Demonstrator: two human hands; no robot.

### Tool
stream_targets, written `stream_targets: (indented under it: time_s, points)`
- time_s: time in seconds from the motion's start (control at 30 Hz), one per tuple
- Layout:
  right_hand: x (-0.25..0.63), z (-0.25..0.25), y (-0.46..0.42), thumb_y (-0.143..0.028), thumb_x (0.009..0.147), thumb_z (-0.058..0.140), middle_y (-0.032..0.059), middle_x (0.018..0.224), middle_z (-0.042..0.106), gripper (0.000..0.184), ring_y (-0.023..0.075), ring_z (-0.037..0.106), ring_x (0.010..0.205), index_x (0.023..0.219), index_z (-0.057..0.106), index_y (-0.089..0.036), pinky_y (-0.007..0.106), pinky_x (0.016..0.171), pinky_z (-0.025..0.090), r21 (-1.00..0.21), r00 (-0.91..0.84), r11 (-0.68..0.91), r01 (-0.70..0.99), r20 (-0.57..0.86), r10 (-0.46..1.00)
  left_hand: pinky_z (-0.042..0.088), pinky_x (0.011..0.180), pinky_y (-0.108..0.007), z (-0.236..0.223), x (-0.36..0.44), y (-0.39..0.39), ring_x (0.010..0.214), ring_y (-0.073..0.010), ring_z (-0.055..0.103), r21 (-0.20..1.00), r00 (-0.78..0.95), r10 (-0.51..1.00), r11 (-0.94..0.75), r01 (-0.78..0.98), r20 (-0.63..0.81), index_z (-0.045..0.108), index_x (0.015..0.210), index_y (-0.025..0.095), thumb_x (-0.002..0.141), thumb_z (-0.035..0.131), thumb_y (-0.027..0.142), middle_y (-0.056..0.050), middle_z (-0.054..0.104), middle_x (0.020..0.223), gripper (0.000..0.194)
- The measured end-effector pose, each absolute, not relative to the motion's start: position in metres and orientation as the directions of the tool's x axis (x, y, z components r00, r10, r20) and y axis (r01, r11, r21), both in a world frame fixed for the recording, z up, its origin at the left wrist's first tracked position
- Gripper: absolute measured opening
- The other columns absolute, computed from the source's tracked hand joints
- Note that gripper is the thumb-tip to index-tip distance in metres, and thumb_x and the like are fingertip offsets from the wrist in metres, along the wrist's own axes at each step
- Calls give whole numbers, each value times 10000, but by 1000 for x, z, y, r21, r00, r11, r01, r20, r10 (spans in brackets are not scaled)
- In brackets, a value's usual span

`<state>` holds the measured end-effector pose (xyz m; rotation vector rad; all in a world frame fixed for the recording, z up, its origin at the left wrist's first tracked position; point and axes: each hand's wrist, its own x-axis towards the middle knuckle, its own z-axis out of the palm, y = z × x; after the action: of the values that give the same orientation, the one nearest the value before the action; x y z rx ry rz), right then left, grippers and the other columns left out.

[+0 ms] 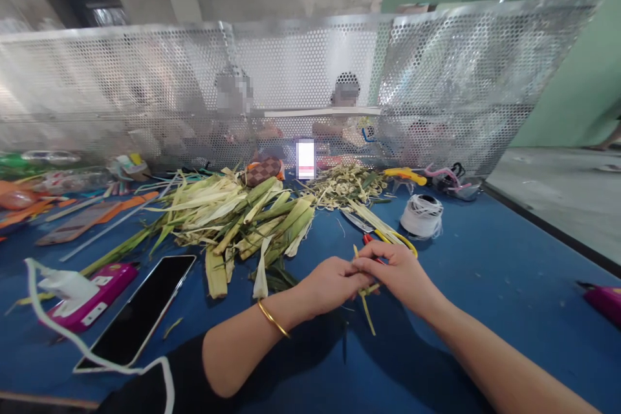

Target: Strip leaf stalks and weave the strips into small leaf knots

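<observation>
My left hand (338,283) and my right hand (392,265) meet over the blue table, their fingertips pinched together on a thin yellow-green strip of husk (367,314). One end of the strip hangs below my fingers and a short end pokes up above them. Just beyond my hands lie scissors (358,221) with red and yellow on the handles, partly covered by pale strips and by my right hand. A spool of white string (422,215) stands to the right of them. Left of my hands spreads a heap of corn husks (257,217).
A phone (145,310) and a purple power strip (92,297) with a white plug and cable lie at the left. Husk scraps (347,184) and a yellow tool (405,175) lie along a perforated metal divider (301,65). People sit behind it.
</observation>
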<state>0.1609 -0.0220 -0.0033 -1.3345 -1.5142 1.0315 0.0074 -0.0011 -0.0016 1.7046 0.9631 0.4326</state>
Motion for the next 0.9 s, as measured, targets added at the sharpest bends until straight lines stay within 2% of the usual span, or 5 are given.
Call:
stream_targets:
  time_s: [0.4, 0.5, 0.6, 0.8, 0.9]
  points:
    - [160, -9, -17, -407, 736, 603, 11, 609, 592, 254, 162, 519, 605, 592, 603, -198, 282, 569, 419, -900, 134, 207, 384, 276, 952, 182, 461, -256, 0, 7, -5, 454, -81, 269, 925, 639, 753, -116, 363, -156, 746, 763, 119, 788, 556, 371, 65, 328, 439, 317]
    - [172, -7, -12, -429, 845, 477, 26, 742, 649, 318, 180, 573, 669, 982, 670, -218, 312, 629, 462, -858, 95, 292, 422, 362, 927, 211, 468, -239, 1, 8, -4, 454, -74, 291, 948, 557, 811, -9, 319, -180, 727, 708, 116, 794, 559, 365, 63, 351, 439, 312]
    - [180, -4, -12, -414, 923, 354, 7, 746, 631, 471, 172, 560, 621, 1342, 450, -222, 314, 613, 464, -782, 118, 344, 520, 465, 878, 249, 470, -219, 2, 8, -1, 446, -66, 350, 964, 485, 840, 155, 217, -244, 714, 728, 119, 796, 573, 432, 52, 423, 462, 350]
    - [168, 1, -31, -335, 905, 492, 30, 677, 628, 251, 168, 564, 667, 736, 616, -197, 312, 717, 400, -311, -67, 484, 818, 784, 617, 450, 660, -236, 10, 2, 9, 635, -112, 590, 908, 389, 883, 362, -209, -262, 711, 890, 124, 636, 771, 374, -37, 657, 689, 361]
    - [154, -6, -34, -357, 910, 490, 21, 663, 626, 282, 154, 561, 626, 707, 615, -206, 267, 623, 395, -380, -176, 500, 778, 633, 754, 466, 695, -250, 14, 1, 10, 694, -134, 610, 879, 373, 905, 337, -338, -203, 713, 871, 113, 534, 830, 240, -64, 691, 750, 379]
